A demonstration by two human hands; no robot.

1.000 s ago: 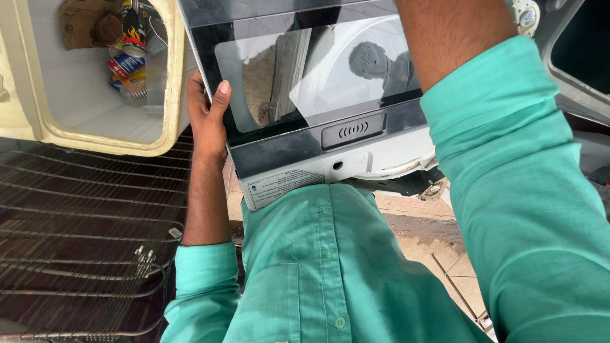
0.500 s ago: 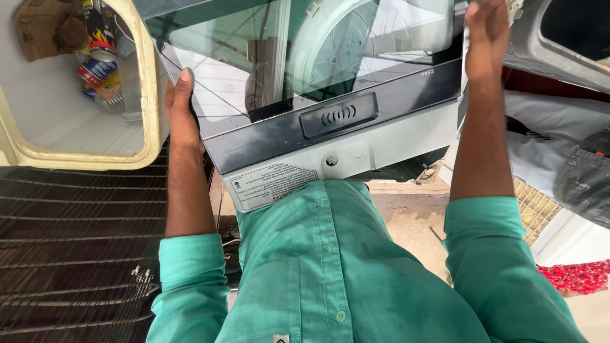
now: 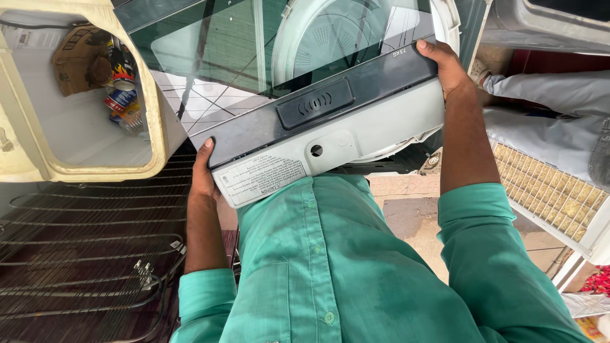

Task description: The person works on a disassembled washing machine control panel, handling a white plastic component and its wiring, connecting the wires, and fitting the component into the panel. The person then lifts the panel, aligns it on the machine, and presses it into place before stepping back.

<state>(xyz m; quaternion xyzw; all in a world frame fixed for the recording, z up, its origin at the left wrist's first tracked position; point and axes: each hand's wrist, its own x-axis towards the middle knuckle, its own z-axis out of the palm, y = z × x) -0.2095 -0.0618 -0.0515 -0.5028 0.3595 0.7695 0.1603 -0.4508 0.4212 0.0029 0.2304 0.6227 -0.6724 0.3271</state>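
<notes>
Against the person's chest, a dark glass washing-machine lid with a grey plastic front rim (image 3: 305, 95) is held tilted, its near edge resting just above the green shirt (image 3: 330, 267); the left hand (image 3: 204, 173) is curled around the lid's lower left corner, fingers closed on the rim beside a white warning label (image 3: 260, 179); the right hand (image 3: 446, 63) is wrapped over the upper right corner, thumb on the dark top strip and the fingers hidden behind the edge; so the lid spans between the two hands, one at each end, with a black oval-ribbed handle recess (image 3: 316, 101) midway between them; through the glass a pale round washing tub (image 3: 356, 38) shows beneath; to the left stands a cream-coloured open cabinet (image 3: 95, 159) with a cardboard box and coloured cans inside, and below it a dark wire condenser grille (image 3: 82, 254); to the right lies a white-framed yellowish mesh panel (image 3: 553, 197); compared with half a second ago, the lid sits lower and nearer to the body, the right hand has come down from the top of the view to the lid's right corner, and the left hand grips lower on the left corner.
</notes>
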